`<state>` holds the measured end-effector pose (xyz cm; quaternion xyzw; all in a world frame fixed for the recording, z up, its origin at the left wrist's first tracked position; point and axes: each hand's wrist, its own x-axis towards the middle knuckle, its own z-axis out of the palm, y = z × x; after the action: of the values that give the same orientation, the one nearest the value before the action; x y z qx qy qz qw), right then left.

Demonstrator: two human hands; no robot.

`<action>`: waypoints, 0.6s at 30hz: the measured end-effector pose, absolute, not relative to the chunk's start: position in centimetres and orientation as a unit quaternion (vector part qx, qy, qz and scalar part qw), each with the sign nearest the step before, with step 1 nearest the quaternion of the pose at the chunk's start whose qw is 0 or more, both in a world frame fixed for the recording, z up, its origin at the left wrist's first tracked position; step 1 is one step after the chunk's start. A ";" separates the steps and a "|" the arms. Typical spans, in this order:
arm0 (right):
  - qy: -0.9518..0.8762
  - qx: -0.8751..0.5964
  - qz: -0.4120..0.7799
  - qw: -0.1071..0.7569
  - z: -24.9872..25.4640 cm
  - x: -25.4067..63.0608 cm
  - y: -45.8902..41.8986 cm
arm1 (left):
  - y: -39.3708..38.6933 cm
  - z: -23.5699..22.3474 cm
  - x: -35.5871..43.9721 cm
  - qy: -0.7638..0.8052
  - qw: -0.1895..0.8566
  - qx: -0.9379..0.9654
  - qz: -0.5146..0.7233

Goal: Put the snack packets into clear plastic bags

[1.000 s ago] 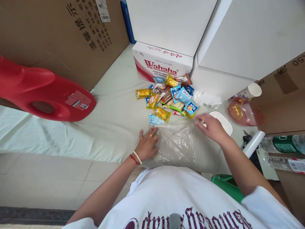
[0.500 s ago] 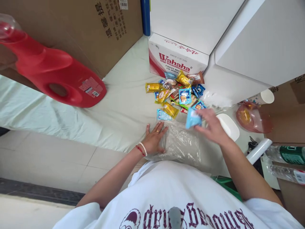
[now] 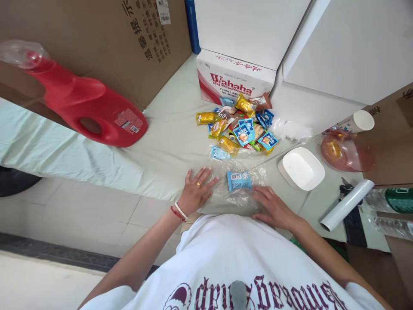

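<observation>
A light blue snack packet (image 3: 239, 181) lies on a sheet of clear plastic film (image 3: 222, 203) at the table's front edge. My left hand (image 3: 197, 189) rests flat on the film's left side, fingers spread. At the film's right side, my right hand (image 3: 272, 207) has its fingers stretched out, close to the packet and holding nothing. Beyond the film is a pile of wrapped snacks, with yellow packets (image 3: 207, 118), blue packets (image 3: 268, 140) and a brown packet (image 3: 262, 101) among them. One pale blue packet (image 3: 220, 152) lies at the pile's near edge.
A white Wahaha box (image 3: 237, 79) stands behind the pile. On the right are a white bowl (image 3: 301, 168), a pink transparent bowl (image 3: 350, 153), a paper cup (image 3: 359, 121), a white roll (image 3: 347, 205) and plastic bottles (image 3: 395, 199). A large red jug (image 3: 97, 107) stands left.
My right hand has let go of the light blue packet, which now lies on the film, and has moved down toward me. My left hand has shifted slightly left.
</observation>
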<state>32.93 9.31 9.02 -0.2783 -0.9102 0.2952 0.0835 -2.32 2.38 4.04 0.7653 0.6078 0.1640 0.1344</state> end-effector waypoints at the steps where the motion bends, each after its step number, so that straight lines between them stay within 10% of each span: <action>1: -0.909 -0.281 0.296 0.083 8.6 33.6 8.6 | 2.1 4.1 -2.4 0.582 0.132 0.786 0.160; 13: -0.696 -0.457 0.540 0.121 9.5 31.0 15.0 | 3.9 4.1 -2.2 0.571 0.254 0.755 0.197; 18: -0.765 -0.515 0.388 0.005 8.8 30.3 18.8 | 6.4 3.6 -0.7 0.725 0.173 0.616 0.255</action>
<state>30.35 18.78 8.82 -0.5146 -0.7646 0.3880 0.0048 -0.73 6.37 3.63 0.6158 0.7250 0.2552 0.1733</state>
